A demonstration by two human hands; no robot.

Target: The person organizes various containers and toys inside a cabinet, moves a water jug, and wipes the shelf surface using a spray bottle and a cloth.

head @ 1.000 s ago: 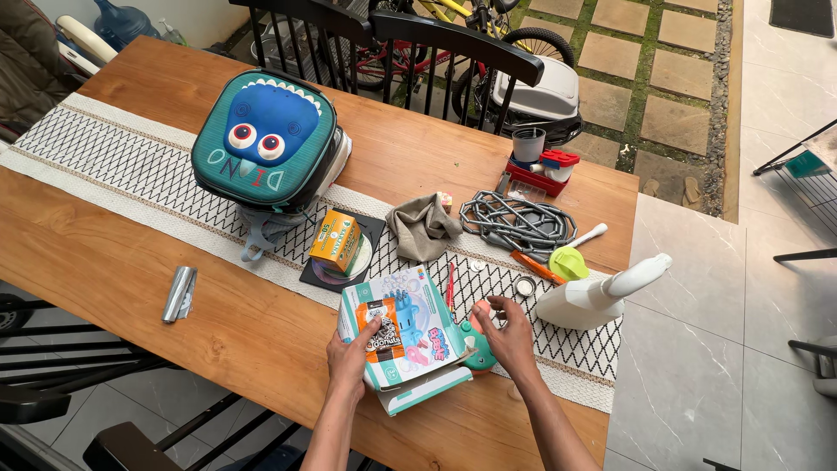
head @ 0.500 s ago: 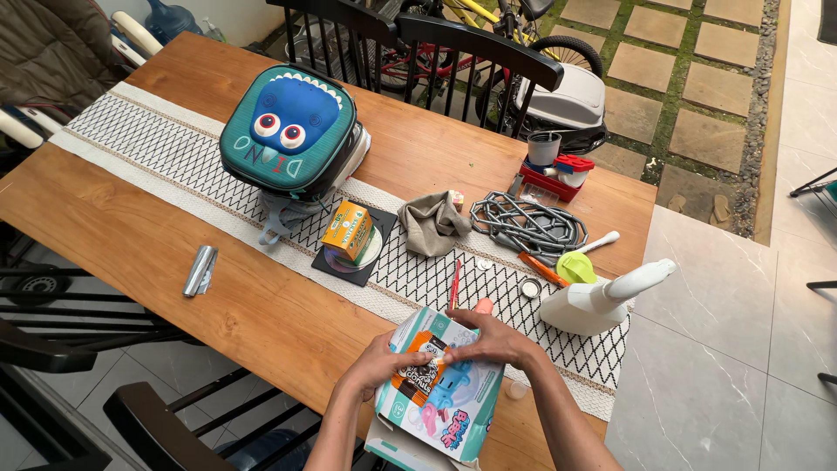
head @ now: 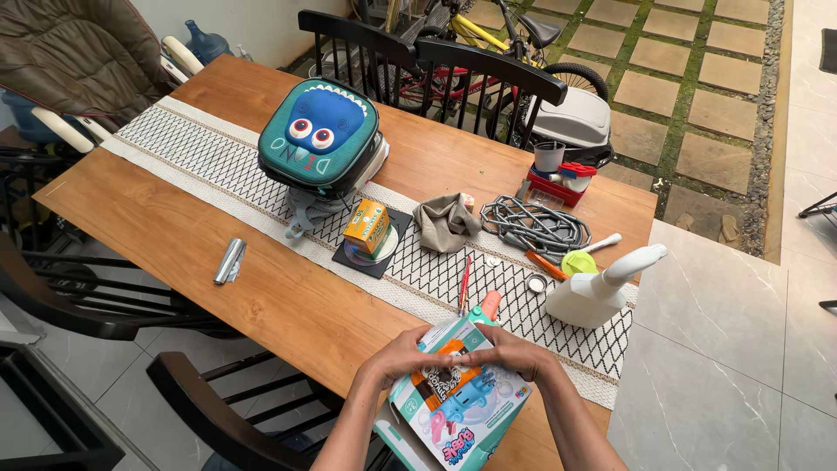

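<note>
both hands (head: pixel 462 356) now hold the teal toy box (head: pixel 458 403) nearer

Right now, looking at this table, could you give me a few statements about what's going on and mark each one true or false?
1. Both hands, left hand and right hand, hold the colourful toy box. True.
2. The teal backpack lies on the floor. False: it sits on the table runner.
3. The white spray bottle lies on its side. False: it stands upright, off to the person's right.
4. A grey cloth lies between the small orange carton and the coiled grey cable. True.
5. The small silver packet rests on the bare wood. True.
</note>
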